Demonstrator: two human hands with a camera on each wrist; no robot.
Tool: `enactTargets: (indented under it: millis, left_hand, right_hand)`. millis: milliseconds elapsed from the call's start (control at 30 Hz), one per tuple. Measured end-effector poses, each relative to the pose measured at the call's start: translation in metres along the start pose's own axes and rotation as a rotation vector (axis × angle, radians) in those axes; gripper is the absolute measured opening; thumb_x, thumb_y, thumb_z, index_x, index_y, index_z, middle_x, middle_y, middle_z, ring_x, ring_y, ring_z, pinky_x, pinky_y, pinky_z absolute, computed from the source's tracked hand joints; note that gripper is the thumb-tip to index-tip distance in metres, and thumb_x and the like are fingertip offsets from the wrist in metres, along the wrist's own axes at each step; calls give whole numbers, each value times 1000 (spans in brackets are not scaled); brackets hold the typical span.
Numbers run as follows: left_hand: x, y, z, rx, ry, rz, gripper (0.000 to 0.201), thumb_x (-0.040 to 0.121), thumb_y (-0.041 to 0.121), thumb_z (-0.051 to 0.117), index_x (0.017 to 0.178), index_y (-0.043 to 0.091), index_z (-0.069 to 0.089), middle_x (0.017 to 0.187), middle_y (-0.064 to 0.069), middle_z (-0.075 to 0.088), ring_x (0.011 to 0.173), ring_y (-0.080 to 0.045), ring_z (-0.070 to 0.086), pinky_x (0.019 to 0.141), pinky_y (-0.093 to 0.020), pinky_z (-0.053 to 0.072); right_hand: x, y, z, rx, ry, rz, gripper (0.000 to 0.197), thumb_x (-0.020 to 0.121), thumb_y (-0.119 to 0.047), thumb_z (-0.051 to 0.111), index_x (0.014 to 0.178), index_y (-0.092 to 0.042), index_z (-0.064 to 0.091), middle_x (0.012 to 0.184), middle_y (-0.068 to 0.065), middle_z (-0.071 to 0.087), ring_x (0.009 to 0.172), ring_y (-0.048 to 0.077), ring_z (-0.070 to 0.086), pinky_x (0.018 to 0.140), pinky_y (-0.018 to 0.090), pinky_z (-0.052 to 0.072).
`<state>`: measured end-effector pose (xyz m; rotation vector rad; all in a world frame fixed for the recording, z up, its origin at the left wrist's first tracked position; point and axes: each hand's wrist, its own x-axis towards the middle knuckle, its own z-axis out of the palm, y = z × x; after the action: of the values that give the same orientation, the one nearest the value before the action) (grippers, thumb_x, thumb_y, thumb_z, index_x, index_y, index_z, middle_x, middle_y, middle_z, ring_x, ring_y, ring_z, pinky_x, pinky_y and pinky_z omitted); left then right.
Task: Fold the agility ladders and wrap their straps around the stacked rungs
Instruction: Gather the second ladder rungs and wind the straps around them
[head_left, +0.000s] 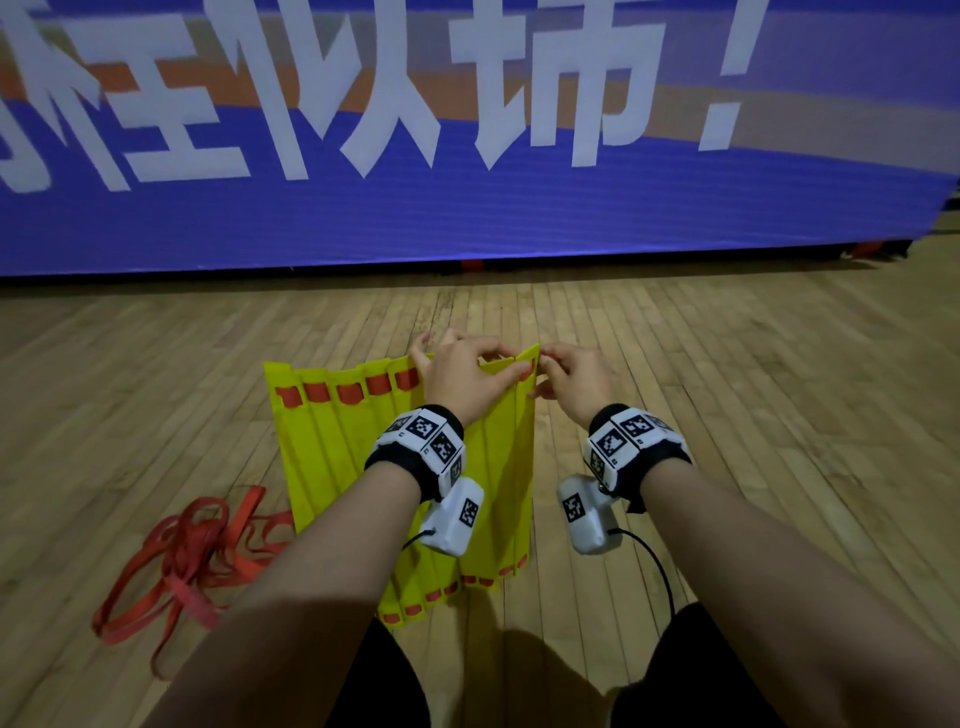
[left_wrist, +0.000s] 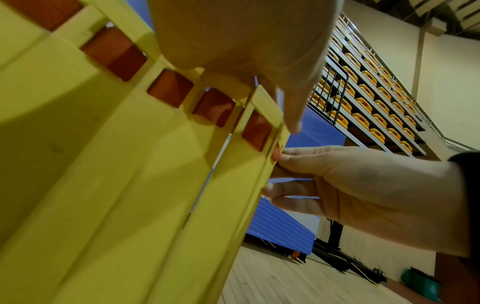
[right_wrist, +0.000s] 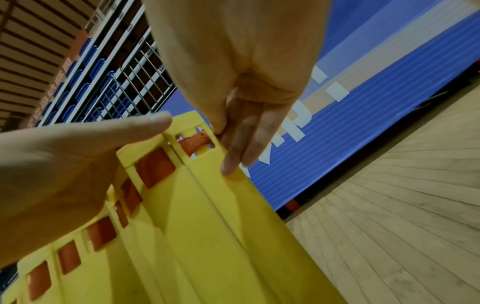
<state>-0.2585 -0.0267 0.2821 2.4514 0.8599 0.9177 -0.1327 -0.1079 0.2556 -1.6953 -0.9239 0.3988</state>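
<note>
The flat yellow plastic ladder rungs (head_left: 400, 467) lie side by side on the wooden plank floor (head_left: 727, 364). The left hand (head_left: 462, 384) holds their far end, and the right hand (head_left: 571, 387) pinches the orange strap (right_wrist: 197, 140) at the rightmost rung. Loose orange strap loops (head_left: 192, 556) lie at eight o'clock.

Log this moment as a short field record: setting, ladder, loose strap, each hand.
setting: wooden gym floor, blue banner with white characters behind
ladder: yellow rungs fanned side by side, overlapping, orange strap threaded through slots near both ends
loose strap: orange webbing pile on the floor left of the rungs
left hand: grips the far ends of the rightmost rungs
right hand: pinches the far corner of the outermost rung by its strap slot
stage: rungs not yet stacked, strap not wrapped
</note>
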Motion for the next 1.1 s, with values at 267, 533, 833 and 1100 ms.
enactTargets:
  millis: [267, 533, 833, 1100]
  left_hand:
    - [2, -3, -1, 112, -13, 51, 10, 91, 39, 57, 88, 31, 63, 97, 19, 62, 114, -13, 47, 111, -51, 8]
    - [2, -4, 0, 144, -5, 76, 10, 91, 37, 58, 87, 29, 61, 94, 17, 60, 112, -15, 50, 110, -53, 11]
    - [3, -10, -2, 124, 3, 55, 14, 92, 39, 58, 93, 28, 66, 102, 17, 64, 112, -12, 50, 108, -46, 8]
    - [2, -9, -1, 125, 8, 58, 20, 90, 46, 57, 96, 30, 69, 105, 14, 67, 112, -12, 50, 103, -39, 11]
  right_hand:
    - [0, -1, 5, -14, 42, 34, 23, 100, -10, 42, 108, -7, 63, 79, 4, 63, 62, 21, 64, 66, 35, 55]
    - [0, 2, 11, 34, 160, 81, 21, 101, -14, 38, 95, -14, 58, 69, 2, 59, 58, 24, 64, 64, 40, 57]
    - [-2, -1, -4, 71, 5, 128, 21, 100, -14, 42, 108, -12, 61, 92, 4, 66, 74, 18, 64, 59, 25, 50]
    - [-3, -4, -3, -324, 107, -202, 22, 83, -29, 70, 99, -16, 71, 107, -1, 63, 109, 19, 47, 95, 37, 39]
